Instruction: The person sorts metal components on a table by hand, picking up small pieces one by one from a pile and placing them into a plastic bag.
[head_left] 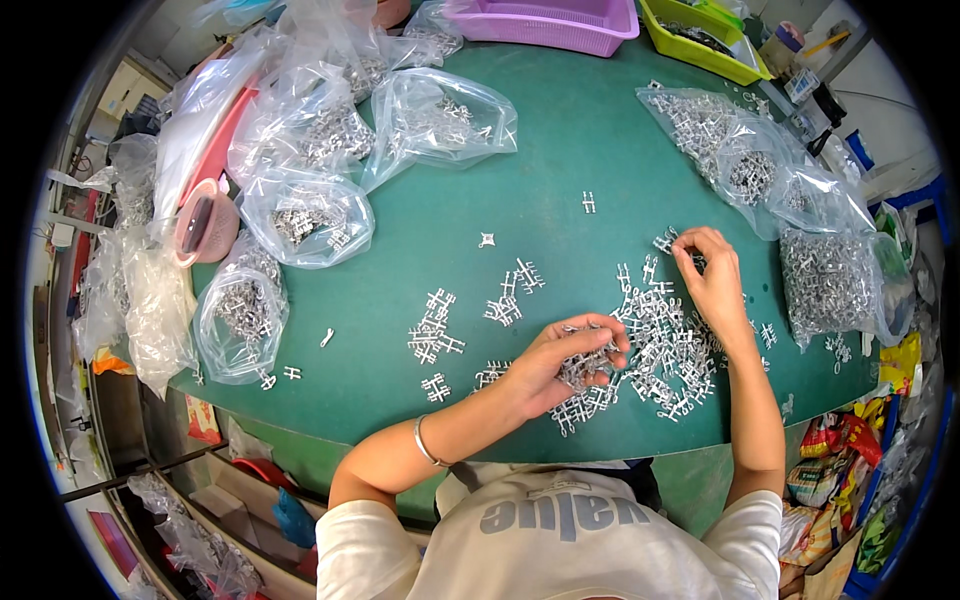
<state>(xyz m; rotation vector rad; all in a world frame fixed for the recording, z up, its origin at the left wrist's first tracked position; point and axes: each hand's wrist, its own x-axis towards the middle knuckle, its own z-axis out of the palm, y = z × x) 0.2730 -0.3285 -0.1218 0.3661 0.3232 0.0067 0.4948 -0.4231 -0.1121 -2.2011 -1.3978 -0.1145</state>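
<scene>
A loose pile of small silver metal pieces [662, 345] lies on the green tabletop [400, 275] in front of me. Just left of the pile, my left hand [550, 365] is cupped, its fingers curled around a clump of the same metal pieces [580, 374]. Over the pile's far right side, my right hand [714, 272] has its fingers bent and pinched together. A small metal piece [664, 240] shows at those fingertips; the palm side is hidden. Smaller clusters [430, 330] of pieces lie left of my left hand, and a single piece [588, 202] sits farther off.
Clear plastic bags of metal pieces crowd the left [308, 215] and the right [828, 280]. A purple basket [550, 42] and a yellow-green basket [735, 68] stand at the far edge. A pink basket [222, 232] holding a dark object is at the left.
</scene>
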